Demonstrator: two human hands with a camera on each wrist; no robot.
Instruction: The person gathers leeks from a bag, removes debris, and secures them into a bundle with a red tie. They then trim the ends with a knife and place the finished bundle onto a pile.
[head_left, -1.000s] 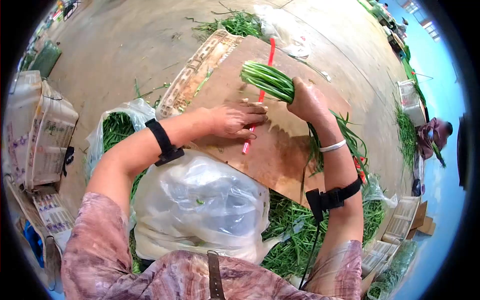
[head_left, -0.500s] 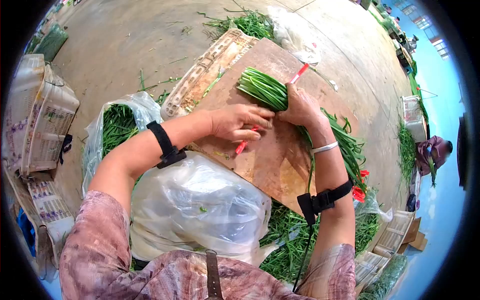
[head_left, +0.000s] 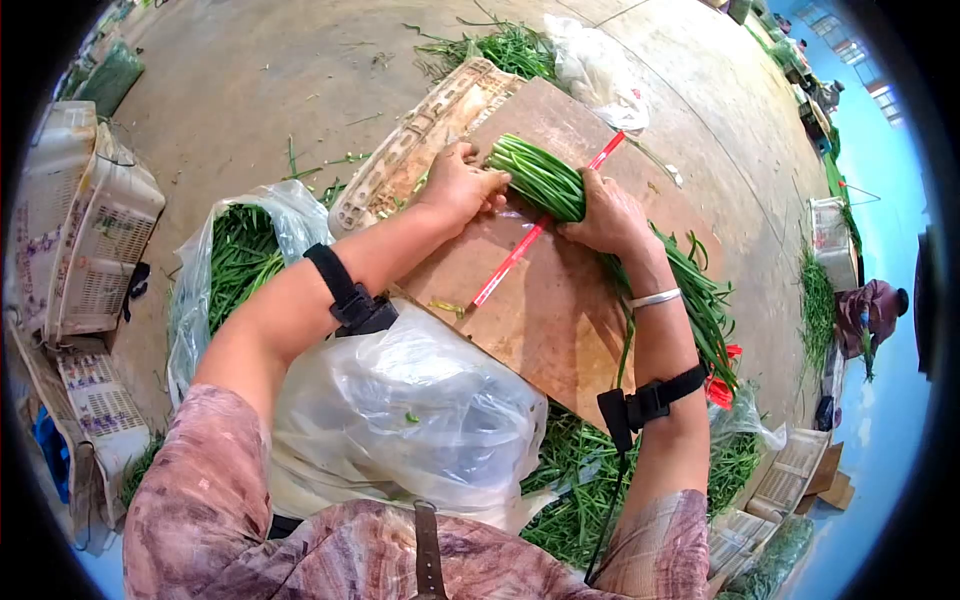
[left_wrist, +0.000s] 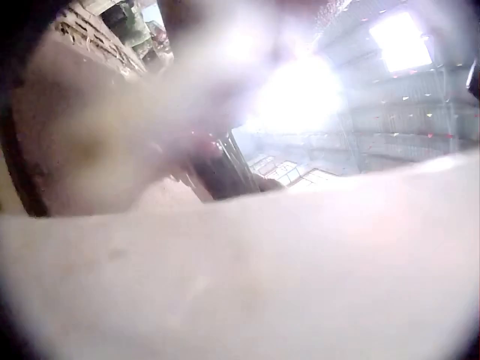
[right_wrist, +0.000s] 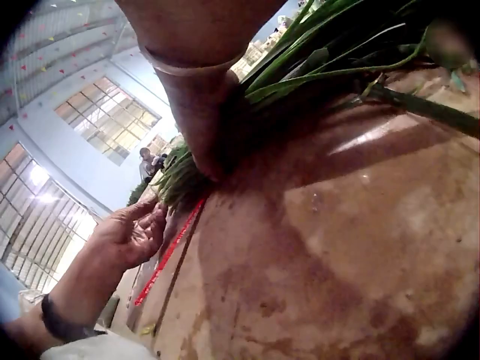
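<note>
A bunch of long green stems [head_left: 540,178] lies across the brown board [head_left: 560,300], its pale ends toward the left. My right hand [head_left: 610,215] grips the bunch around its middle, and the leaves trail past the wrist. At the pale ends is my left hand [head_left: 465,190], its fingers loosely bent and the fingertips touching or very near the stems. A red strip [head_left: 508,265] runs under the bunch across the board. The right wrist view shows the left hand [right_wrist: 131,236] beside the stem ends and the red strip [right_wrist: 169,251]. Blur hides the left wrist view's detail.
A plastic-covered bundle [head_left: 400,400] stands between me and the board. Bags of greens [head_left: 240,260] lie at the left, with loose greens [head_left: 580,470] below the board. A pale crate [head_left: 370,190] sits under its far left edge. Another person [head_left: 870,315] is far right.
My left hand has moved off the red strip, up and left to the stem ends. The right hand has lowered the bunch onto the board across the strip.
</note>
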